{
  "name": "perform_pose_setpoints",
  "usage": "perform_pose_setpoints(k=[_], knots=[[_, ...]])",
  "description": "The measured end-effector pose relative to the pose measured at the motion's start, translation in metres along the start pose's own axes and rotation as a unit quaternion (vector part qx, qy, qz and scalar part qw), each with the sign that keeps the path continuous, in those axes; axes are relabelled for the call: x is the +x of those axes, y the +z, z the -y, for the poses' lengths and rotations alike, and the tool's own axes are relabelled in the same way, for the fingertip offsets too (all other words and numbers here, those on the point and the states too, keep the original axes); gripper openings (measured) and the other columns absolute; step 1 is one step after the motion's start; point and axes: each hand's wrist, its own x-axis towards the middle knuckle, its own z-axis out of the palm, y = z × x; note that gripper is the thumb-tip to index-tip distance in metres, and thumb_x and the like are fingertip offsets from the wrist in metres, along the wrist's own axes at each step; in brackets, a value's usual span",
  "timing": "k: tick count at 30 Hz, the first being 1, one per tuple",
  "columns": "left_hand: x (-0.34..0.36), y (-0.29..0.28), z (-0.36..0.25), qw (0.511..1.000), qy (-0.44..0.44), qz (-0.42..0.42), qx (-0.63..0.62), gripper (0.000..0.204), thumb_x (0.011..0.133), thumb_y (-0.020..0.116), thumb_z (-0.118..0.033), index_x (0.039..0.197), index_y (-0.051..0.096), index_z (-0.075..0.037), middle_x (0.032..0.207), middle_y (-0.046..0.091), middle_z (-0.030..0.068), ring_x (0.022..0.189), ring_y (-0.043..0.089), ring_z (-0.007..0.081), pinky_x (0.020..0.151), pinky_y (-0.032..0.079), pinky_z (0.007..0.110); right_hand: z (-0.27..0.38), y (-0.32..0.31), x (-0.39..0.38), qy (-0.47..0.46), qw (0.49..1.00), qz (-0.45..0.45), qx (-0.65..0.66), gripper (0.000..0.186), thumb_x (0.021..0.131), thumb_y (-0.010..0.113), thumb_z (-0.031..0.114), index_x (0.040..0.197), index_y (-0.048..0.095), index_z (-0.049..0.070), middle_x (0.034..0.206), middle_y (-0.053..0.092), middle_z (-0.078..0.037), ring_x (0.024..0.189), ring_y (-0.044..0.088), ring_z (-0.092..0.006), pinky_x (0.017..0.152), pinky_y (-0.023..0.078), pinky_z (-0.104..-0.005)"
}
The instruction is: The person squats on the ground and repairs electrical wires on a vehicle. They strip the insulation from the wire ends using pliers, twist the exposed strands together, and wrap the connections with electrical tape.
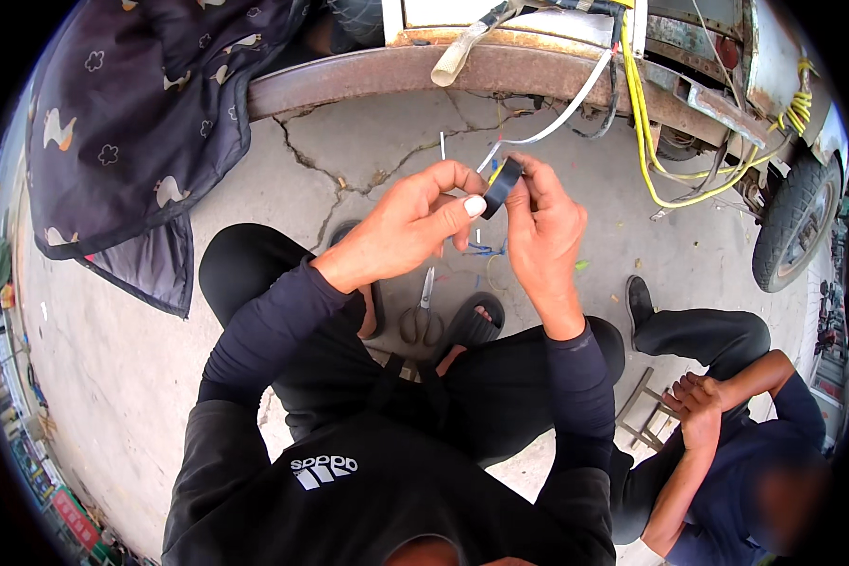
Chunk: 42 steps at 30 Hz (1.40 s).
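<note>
From my distant seat I see the right hand (549,222) holding a roll of black tape (502,191) between thumb and fingers, so this hand is grasping. The roll is tilted, with its edge toward the left hand (396,224). That left hand has its fingers bent and its thumb close to the roll (whether it pinches the tape, the cable end or nothing, I cannot tell).

A white cable (568,111) comes down from beyond both hands and reaches the space between them. Nearer to the body than the left hand, scissors (423,316) lie on the ground, between the two feet. Far beyond the right hand and to its right, I see a yellow cable (643,141) and a wheel (795,222). Well to the left of the left hand hangs a dark padded cover (132,113) with bird patterns.
</note>
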Motion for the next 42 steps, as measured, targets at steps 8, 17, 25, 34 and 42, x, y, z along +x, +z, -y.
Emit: perform_pose_setpoints(k=[8, 17, 25, 34, 42], knots=[[-0.001, 0.004, 0.0, 0.998, 0.025, 0.012, 0.053, 0.03, 0.101, 0.058, -0.015, 0.129, 0.055, -0.004, 0.088, 0.065, -0.0008, 0.074, 0.057, 0.0063, 0.063, 0.045, 0.022, -0.01, 0.004, -0.003, 0.322, 0.878, 0.124, 0.333, 0.019, 0.092, 0.054, 0.004, 0.105, 0.064, -0.003, 0.09, 0.071, -0.012, 0.073, 0.07, -0.017, 0.063, 0.053, -0.0311], [-0.001, 0.002, 0.004, 0.999, 0.011, 0.04, 0.03, 0.033, 0.101, 0.056, -0.013, 0.132, 0.056, -0.003, 0.095, 0.065, 0.001, 0.074, 0.058, 0.0075, 0.062, 0.047, 0.024, -0.014, 0.01, -0.008, 0.22, 0.933, 0.084, 0.273, 0.022, 0.095, 0.059, 0.015, 0.108, 0.065, -0.002, 0.088, 0.069, -0.008, 0.077, 0.067, -0.0159, 0.065, 0.053, -0.0308], [0.0, 0.003, 0.012, 0.999, 0.022, 0.044, 0.008, 0.035, 0.101, 0.054, -0.01, 0.135, 0.054, -0.002, 0.094, 0.065, 0.0022, 0.075, 0.061, 0.0085, 0.061, 0.048, 0.024, -0.013, 0.002, -0.005, 0.327, 0.852, 0.14, 0.384, 0.023, 0.095, 0.06, 0.019, 0.107, 0.066, 0.001, 0.089, 0.068, -0.007, 0.077, 0.065, -0.0145, 0.067, 0.051, -0.0275], [0.0, -0.002, 0.007, 0.998, -0.008, 0.042, 0.044, 0.037, 0.099, 0.051, -0.008, 0.135, 0.055, -0.003, 0.085, 0.067, 0.0017, 0.07, 0.062, 0.0069, 0.061, 0.05, 0.024, -0.008, 0.004, -0.012, 0.103, 0.992, 0.062, 0.049, 0.017, 0.092, 0.06, 0.009, 0.105, 0.065, 0.0, 0.079, 0.067, -0.003, 0.072, 0.065, -0.0145, 0.063, 0.052, -0.0309], [0.0, 0.002, 0.012, 0.998, -0.006, 0.053, 0.018, 0.04, 0.097, 0.051, -0.007, 0.137, 0.054, -0.003, 0.096, 0.068, 0.0032, 0.075, 0.065, 0.0087, 0.061, 0.051, 0.024, -0.019, 0.006, -0.014, 0.317, 0.874, 0.143, 0.34, 0.022, 0.096, 0.052, 0.018, 0.096, 0.065, 0.001, 0.077, 0.065, -0.001, 0.069, 0.061, -0.0114, 0.065, 0.047, -0.0256]])
